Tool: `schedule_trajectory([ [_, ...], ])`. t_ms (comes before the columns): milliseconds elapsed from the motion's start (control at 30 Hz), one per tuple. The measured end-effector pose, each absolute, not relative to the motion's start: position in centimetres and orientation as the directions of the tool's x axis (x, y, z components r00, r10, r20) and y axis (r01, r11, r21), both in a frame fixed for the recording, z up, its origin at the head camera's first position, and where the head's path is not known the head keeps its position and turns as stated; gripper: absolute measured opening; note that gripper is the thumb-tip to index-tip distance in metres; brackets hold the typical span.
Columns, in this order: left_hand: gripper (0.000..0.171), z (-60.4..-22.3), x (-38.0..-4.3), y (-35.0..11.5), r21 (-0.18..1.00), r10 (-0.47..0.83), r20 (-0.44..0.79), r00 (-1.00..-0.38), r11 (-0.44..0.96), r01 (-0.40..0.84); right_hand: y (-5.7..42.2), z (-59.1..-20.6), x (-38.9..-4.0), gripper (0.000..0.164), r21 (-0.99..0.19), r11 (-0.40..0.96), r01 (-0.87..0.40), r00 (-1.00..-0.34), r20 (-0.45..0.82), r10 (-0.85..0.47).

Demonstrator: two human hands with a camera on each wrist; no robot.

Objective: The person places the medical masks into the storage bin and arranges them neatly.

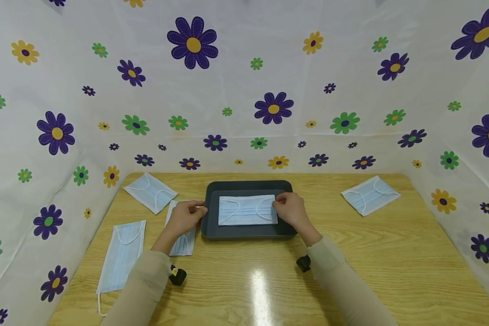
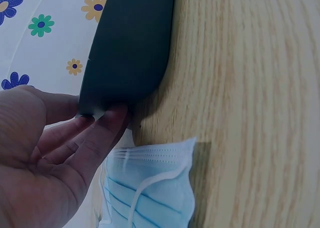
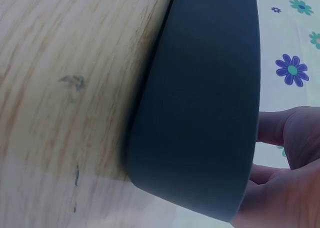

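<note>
A dark grey tray (image 1: 248, 233) lies near the far side of the wooden table. Inside it, a pale blue face mask (image 1: 247, 211) is spread flat, its white ear loops folded over it. My left hand (image 1: 185, 218) pinches the tray's left rim between thumb and fingers; the left wrist view shows the fingertips against the tray's outer wall (image 2: 130, 48). With thumb and fingertips, my right hand (image 1: 292, 211) pinches the right end of the mask. In the right wrist view the tray wall (image 3: 195, 103) hides the fingertips of that hand.
Left of the tray are three more face masks: one at the back (image 1: 151, 192), one partly under my left hand (image 1: 183, 244), one nearer the front (image 1: 122, 256). Another mask (image 1: 371, 195) lies at the back right. Flower-printed cloth (image 1: 236, 90) walls off the table's back and sides.
</note>
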State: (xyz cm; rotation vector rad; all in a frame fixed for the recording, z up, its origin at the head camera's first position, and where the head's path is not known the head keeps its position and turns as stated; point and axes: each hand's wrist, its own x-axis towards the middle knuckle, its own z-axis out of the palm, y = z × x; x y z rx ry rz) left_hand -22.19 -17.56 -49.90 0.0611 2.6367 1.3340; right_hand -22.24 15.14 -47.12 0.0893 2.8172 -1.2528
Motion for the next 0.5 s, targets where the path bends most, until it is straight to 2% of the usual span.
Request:
schedule_trajectory([
  [500,0.042,-49.71,-22.19,-17.51,0.803,0.118,-0.154,-0.981,0.593,-0.054,15.34,-47.29,-22.52,0.032,-0.726,0.687,0.043,-0.994,-0.1,-0.043],
])
